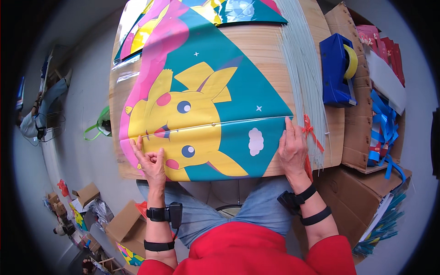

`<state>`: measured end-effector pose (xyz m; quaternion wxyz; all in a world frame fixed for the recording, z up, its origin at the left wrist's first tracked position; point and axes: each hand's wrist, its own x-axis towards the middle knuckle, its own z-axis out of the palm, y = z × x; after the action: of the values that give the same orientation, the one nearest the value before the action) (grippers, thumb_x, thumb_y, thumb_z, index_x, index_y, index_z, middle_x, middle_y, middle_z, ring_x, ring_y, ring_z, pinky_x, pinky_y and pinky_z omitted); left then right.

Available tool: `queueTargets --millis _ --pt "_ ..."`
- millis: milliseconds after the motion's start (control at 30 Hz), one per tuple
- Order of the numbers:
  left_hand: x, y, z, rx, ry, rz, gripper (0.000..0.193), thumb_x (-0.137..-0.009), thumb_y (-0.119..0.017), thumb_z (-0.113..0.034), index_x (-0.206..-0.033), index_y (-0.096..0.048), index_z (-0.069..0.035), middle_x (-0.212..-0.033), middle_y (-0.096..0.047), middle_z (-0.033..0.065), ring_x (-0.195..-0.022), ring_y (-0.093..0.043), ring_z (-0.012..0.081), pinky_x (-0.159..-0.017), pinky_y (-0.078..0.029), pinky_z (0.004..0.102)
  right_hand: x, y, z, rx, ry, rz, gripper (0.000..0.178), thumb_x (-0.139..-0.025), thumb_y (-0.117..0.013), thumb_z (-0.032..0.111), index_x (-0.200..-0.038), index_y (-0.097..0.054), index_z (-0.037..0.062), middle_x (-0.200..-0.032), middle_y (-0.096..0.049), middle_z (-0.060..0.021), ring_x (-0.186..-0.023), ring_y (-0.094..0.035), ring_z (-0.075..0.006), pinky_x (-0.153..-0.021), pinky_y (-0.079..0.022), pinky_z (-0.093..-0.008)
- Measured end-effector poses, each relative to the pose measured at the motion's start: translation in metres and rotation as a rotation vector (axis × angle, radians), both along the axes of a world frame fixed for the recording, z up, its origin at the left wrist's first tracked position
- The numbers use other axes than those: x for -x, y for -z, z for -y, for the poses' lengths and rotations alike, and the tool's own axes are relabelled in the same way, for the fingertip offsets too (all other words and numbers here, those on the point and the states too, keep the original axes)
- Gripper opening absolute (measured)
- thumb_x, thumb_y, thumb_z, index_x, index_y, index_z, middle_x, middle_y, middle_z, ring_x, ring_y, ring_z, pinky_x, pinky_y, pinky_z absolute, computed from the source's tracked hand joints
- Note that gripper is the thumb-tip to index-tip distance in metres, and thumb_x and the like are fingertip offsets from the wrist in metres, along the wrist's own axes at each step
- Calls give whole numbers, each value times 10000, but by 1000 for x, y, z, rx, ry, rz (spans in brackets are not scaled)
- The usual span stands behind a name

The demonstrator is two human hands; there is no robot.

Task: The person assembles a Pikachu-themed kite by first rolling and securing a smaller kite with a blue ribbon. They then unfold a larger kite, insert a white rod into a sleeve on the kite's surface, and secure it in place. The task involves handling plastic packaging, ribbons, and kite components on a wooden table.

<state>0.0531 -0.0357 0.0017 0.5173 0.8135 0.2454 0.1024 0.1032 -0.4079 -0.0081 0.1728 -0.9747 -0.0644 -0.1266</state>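
Now the landmark is the kite sheet (201,110), a large printed plastic triangle lying flat on the wooden board (266,50) across the person's lap, its picture a yellow cartoon creature on teal with a pink band along the left edge. A thin pale rod (215,124) runs across the sheet from its left edge to its right point.

The left hand (150,161) rests on the sheet's lower left part, at the left end of the rod, with thumb and forefinger pinched together and the other fingers curled loosely; whether anything sits in the pinch cannot be told. The right hand (292,147) lies at the sheet's right point, palm down and fingers stretched out, the fingertips pressing where the rod meets the tip; it grasps nothing.

Just right of that point, beside the right hand, a small red ribbon bow (308,128) lies on the board's edge. Above the bow, right of the sheet, a thick bundle of thin pale rods (302,59) fans down the board. Farther right stands a blue tape dispenser (338,68) with a yellow roll, on a cardboard box (362,137). Beyond the sheet's top edge, more printed kite sheets (238,10) overlap. Blue ribbons (384,126) spill over the box to the far right.
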Motion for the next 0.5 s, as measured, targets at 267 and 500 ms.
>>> queueTargets --millis 267,500 --pt "-3 -7 8 -20 -12 -16 932 -854 -672 21 -1563 -79 -99 -1534 -325 105 -745 -511 50 -622 -448 173 3 3 2 -3 18 -62 420 -906 -558 15 -1323 -530 -30 -1023 -585 -193 -899 -625 -353 -762 -522 -417" --pt "-3 -8 9 -19 -23 -11 931 -850 -670 27 -1560 -79 -92 -1538 -310 103 -746 -507 62 -631 -460 179 3 1 1 -20 10 -56 411 -910 -554 8 -1320 -533 -18 -1005 -578 -189 -908 -616 -351 -772 -516 -425"
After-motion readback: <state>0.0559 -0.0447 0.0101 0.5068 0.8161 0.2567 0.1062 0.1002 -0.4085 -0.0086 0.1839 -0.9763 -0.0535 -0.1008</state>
